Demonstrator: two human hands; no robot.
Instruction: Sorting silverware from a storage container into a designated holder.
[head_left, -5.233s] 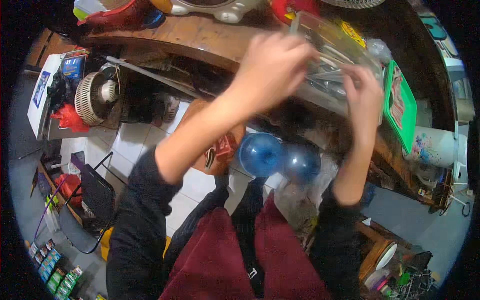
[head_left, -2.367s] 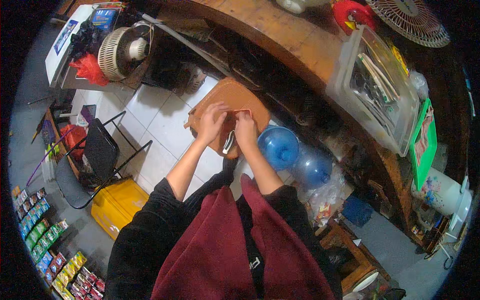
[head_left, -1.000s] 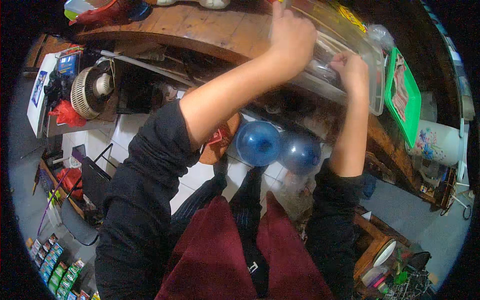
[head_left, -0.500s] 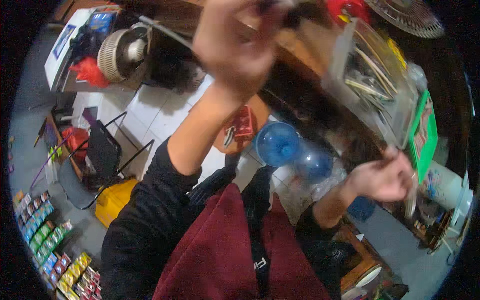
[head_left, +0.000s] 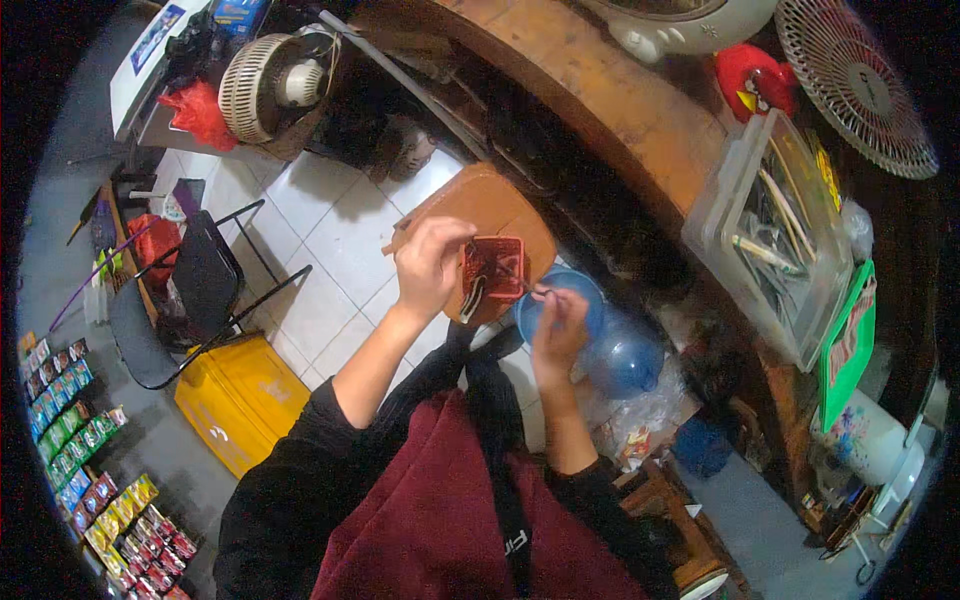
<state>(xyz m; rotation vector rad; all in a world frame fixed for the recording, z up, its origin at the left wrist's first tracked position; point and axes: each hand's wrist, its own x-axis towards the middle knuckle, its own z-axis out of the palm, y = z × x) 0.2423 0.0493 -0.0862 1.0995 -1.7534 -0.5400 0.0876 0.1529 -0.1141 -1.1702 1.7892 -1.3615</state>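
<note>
A small red plastic basket (head_left: pixel 511 252) sits on an orange-brown stool (head_left: pixel 450 200) in front of me. Dark thin items lie inside it, too small to name. My left hand (head_left: pixel 430 268) is at the basket's left side, its fingers bent and closed together by the rim. By the lower right corner of the basket is my right hand (head_left: pixel 560 325), thumb and forefinger pinched at a small dark bit that I cannot make out. A pale-and-dark strip (head_left: pixel 472 300) hangs at the basket's lower left corner.
Blue water jugs (head_left: pixel 628 360) stand right of the stool. A wooden counter (head_left: pixel 600 100) curves along the right, bearing a clear plastic box (head_left: pixel 730 230) and a green tray (head_left: pixel 835 370). Left are a folding chair (head_left: pixel 210 270), a yellow container (head_left: pixel 245 405) and a fan (head_left: pixel 265 90).
Both hands have come to the basket: the left down from high in front, the right leftward from beside the counter. The view has shifted slightly.
</note>
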